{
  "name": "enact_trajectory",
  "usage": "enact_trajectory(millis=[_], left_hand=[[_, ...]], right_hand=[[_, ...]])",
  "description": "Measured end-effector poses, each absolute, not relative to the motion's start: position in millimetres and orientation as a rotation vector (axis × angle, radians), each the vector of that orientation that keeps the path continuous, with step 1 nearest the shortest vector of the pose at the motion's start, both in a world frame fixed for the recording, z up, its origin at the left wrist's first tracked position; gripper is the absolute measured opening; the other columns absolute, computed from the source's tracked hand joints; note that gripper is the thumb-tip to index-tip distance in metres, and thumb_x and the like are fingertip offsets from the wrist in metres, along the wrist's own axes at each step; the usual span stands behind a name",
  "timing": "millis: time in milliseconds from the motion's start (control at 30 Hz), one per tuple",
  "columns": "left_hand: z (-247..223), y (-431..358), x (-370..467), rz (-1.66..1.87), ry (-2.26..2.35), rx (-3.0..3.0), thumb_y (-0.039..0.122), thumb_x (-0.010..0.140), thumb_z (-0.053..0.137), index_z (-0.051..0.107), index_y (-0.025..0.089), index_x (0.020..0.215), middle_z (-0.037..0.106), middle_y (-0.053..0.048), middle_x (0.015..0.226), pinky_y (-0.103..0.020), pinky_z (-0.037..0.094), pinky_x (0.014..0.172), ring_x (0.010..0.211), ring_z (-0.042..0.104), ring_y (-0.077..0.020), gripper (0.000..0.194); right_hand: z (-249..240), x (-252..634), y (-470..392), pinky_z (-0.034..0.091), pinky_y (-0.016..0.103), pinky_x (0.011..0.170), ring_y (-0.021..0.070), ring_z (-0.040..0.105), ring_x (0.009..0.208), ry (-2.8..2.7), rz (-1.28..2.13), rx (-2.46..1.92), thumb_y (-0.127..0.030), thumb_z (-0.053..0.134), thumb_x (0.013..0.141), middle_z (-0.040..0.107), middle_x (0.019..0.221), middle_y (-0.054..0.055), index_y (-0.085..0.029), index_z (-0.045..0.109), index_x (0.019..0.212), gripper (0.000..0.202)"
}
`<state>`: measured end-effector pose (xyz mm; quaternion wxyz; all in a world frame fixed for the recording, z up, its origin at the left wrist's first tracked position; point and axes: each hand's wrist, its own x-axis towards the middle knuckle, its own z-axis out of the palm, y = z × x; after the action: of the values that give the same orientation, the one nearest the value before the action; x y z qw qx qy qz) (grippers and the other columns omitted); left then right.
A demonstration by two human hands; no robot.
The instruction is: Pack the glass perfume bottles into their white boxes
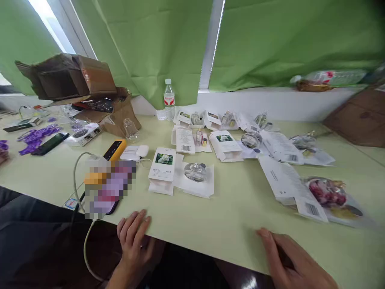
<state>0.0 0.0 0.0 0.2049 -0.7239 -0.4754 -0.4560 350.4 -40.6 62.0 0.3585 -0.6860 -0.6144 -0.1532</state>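
Observation:
My left hand (135, 235) rests at the table's front edge, its fingers stretched out on the top and holding nothing. At the lower right, my right hand (296, 259) lies over the tabletop with thumb and finger apart; nothing shows between them. Between and beyond the hands stands a white box (162, 166) with a flower picture. Beside it, a round clear glass bottle (195, 171) sits on white packaging. Past my right hand lie a long white box (279, 180) and a bottle with a red pattern (327, 190). Several similar boxes and bottles stand in rows behind.
Left of my left hand are a phone with a blurred screen (112, 186), a cable (75, 180) and a yellow-black device (116, 150). Open cardboard boxes (99, 76) stand at the back left. A water bottle (169, 98) is near the green curtain (156, 44).

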Motion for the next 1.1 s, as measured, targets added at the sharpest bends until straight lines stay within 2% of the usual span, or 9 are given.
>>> enact_trajectory(millis=[400, 1100], left_hand=[[-1.6, -2.2, -2.5, -1.28, -1.342, -2.01, 0.015, 0.076, 0.067, 0.057, 0.024, 0.126, 0.064, -0.01, 0.121, -0.05, 0.032, 0.107, 0.116, 0.055, -0.0287, 0.051], [2.3, -1.4, -2.8, -1.281, -1.315, -2.02, 0.015, 0.075, 0.067, 0.057, 0.023, 0.127, 0.064, -0.012, 0.119, -0.052, 0.032, 0.105, 0.114, 0.055, -0.0302, 0.053]], right_hand=[[69.8, 344.9, -39.0, 0.043, 0.024, 0.064, 0.0127, 0.062, 0.068, -1.605, -0.383, -1.707, -0.032, 0.064, 0.09, 0.068, 0.073, -0.001, -0.019, 0.066, 0.075, 0.02], [68.2, 345.3, -40.7, 0.045, 0.025, 0.067, 0.0135, 0.063, 0.068, -1.598, -0.347, -1.695, -0.032, 0.065, 0.089, 0.069, 0.074, 0.0, -0.019, 0.067, 0.077, 0.018]])
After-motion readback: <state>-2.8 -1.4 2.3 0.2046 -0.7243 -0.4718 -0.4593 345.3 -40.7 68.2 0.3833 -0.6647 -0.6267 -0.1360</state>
